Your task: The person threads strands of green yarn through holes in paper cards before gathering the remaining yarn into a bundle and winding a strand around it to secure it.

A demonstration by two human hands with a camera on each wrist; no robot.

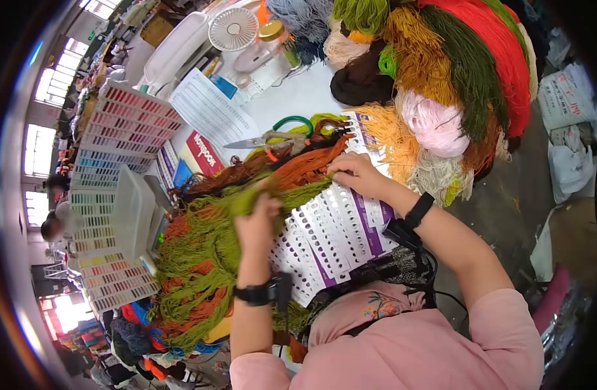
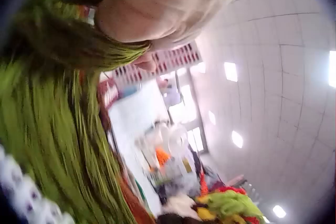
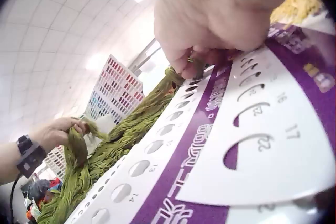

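My left hand [image 1: 257, 229] grips a loop of olive-green embroidery thread [image 2: 50, 124]; the loop blurs in the head view. Further right, my right hand [image 1: 364, 177] pinches the end of the green strands at the edge of a white-and-purple punched thread card [image 3: 262, 150]. Between the hands the strands run along the card's row of holes. Several such cards overlap in front of me, some holes numbered. Rust-orange thread [image 1: 311, 164] lies just beyond the green, and both spread to the left in long hanks.
Green-handled scissors [image 1: 292, 123] lie beyond the threads, near a red notebook [image 1: 203, 155] and a printed sheet [image 1: 210, 104]. A thread colour chart [image 1: 93, 214] stands at left with a clear plastic tray [image 1: 134, 211] before it. Coloured hanks [image 1: 435, 120] pile up at far right.
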